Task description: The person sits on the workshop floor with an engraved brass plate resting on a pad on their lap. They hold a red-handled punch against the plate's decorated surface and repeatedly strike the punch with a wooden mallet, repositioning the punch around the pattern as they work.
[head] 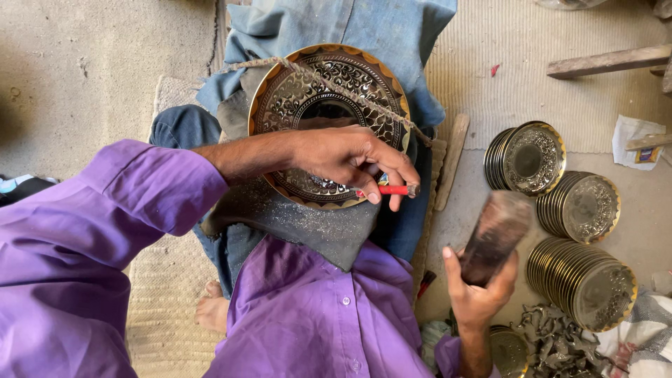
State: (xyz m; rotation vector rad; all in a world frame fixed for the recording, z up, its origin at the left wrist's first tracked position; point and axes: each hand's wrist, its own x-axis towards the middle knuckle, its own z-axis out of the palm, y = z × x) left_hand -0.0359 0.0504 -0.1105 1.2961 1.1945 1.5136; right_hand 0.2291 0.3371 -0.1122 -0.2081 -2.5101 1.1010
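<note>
Brass plate [329, 105] looks thin, stiff, dentable; left hand [350, 157] fingers pinch the chisel [393, 190], right hand [479, 290] grips the mallet [494, 234].

A small crumpled white paper packet [633, 140] is lying on the floor [84, 77] at the right edge, beside the stacked engraved plates [528, 157]. It is showing a yellow and dark printed patch at one corner, and a wooden stick [647, 142] is resting across it.
</note>
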